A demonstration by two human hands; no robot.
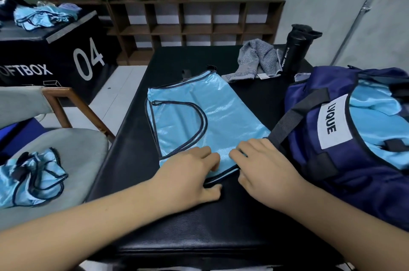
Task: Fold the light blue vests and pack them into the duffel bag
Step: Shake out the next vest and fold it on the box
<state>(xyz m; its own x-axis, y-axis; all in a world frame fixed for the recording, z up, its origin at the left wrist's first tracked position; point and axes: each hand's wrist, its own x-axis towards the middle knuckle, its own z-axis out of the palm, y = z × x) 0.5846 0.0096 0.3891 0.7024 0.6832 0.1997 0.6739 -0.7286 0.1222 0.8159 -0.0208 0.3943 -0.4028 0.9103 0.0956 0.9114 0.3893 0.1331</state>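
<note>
Navy duffel bag (309, 160), open, on table (199, 226): holds packed light blue vest (371, 120). Flat vest (199, 120) beside it; left hand (188, 173) and right hand (263, 166) pinch its near hem.

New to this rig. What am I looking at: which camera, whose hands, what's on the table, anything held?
No robot here: a person works bare-handed, and the picture comes from a camera on their head, looking down. The left hand and right hand rest on the near hem of a light blue vest lying flat on the black table; whether they pinch it is unclear. A navy duffel bag at right already holds blue cloth. Farther back are a grey towel and a black bottle. A crumpled vest sits on the chair at left.
</note>
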